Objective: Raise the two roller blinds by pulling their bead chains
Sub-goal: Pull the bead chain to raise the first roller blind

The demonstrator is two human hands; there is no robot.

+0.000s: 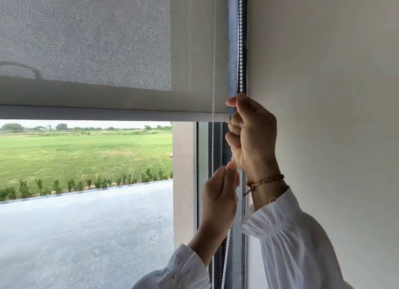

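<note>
A grey mesh roller blind [86, 40] covers the upper half of the window, its bottom bar [108, 116] level across the frame. A white bead chain [240, 40] drops along the right window edge into my right hand [252, 137], which is closed in a fist around it. Just below, my left hand [220, 193] pinches the same chain, and the chain continues down below it [226, 256]. A thinner second strand of bead chain [213, 62] hangs free to the left of both hands. Whether a second blind lies behind the grey one I cannot tell.
A plain white wall [323, 94] runs close along the right. The dark window frame [216, 202] stands behind the chains. Outside the glass lie a concrete terrace [86, 234] and a green field [86, 152].
</note>
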